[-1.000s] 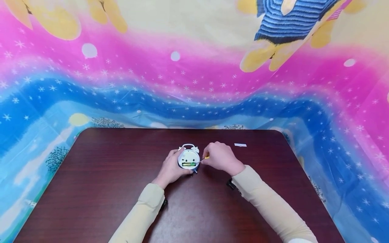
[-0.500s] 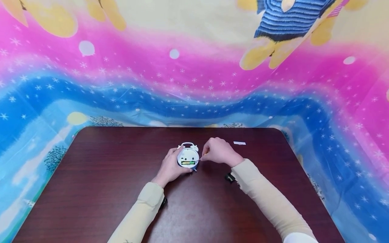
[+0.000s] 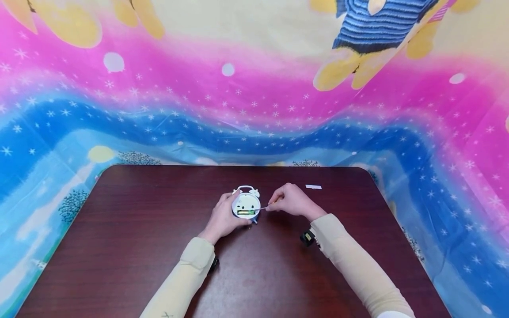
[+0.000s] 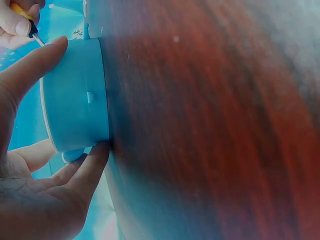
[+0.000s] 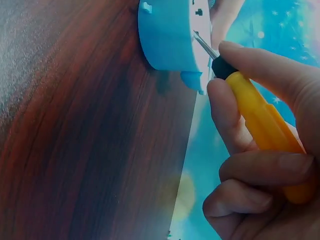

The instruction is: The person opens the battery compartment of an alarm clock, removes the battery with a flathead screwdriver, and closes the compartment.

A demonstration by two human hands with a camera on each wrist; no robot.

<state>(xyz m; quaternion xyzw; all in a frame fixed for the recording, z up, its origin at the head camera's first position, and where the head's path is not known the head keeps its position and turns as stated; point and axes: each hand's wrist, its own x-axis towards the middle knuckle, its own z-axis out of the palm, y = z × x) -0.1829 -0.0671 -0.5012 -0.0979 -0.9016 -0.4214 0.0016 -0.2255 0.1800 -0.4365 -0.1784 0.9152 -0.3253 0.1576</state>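
On the far half of the table [image 3: 139,221], a clock [image 3: 247,201] lies back upward, its bells [image 3: 256,193] on the far side. An open slot [image 3: 237,213] near the bottom of that back holds a green battery [image 3: 246,213], set left to right. The left hand [image 3: 222,221] curls thumb and fingers round the clock's left side. The right hand [image 3: 292,201] pinches a yellow screwdriver [image 5: 257,112], its tip by the slot's right end; whether it touches the battery, I cannot tell. Farther right lies a white strip [image 3: 313,187].
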